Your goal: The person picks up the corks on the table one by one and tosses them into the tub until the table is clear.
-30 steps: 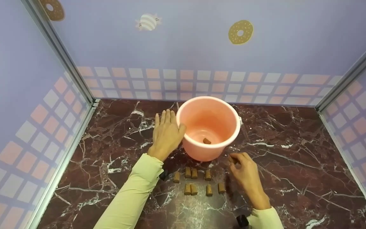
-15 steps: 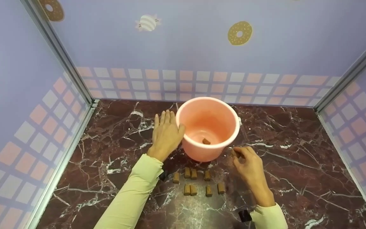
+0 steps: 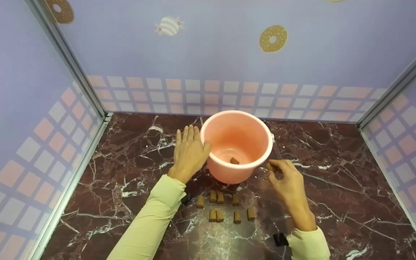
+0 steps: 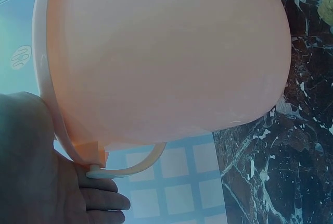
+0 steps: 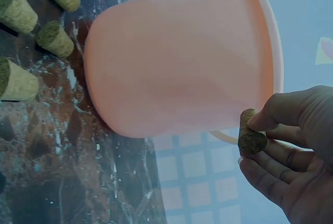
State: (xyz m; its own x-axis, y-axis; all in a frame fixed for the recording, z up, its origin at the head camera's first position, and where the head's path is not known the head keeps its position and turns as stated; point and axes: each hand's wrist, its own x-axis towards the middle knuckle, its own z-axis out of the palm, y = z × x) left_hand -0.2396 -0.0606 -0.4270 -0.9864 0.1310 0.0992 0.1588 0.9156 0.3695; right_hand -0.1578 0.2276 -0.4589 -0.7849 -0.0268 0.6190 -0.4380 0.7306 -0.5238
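A pink bucket (image 3: pixel 229 175) stands upright on the dark marble surface, and one brown cork (image 3: pixel 234 161) lies inside on its bottom. My left hand (image 3: pixel 190 153) rests against the bucket's left side with straight fingers, its thumb at the rim. In the left wrist view, that hand (image 4: pixel 57 182) touches the rim near the handle joint. To the right of the bucket, my right hand (image 3: pixel 288 182) pinches another cork (image 5: pixel 252 133) between thumb and fingers, outside the bucket and near rim height. Several corks (image 3: pixel 216 215) stand in two loose rows in front of the bucket.
A white bucket handle (image 4: pixel 132 171) hangs at the far side. Lilac panels with a checked border (image 3: pixel 211 97) enclose the marble surface (image 3: pixel 338 202) at the back, left and right.
My right hand has moved up and slightly right beside the bucket, carrying the pinched cork. The left hand, bucket and standing corks have stayed put.
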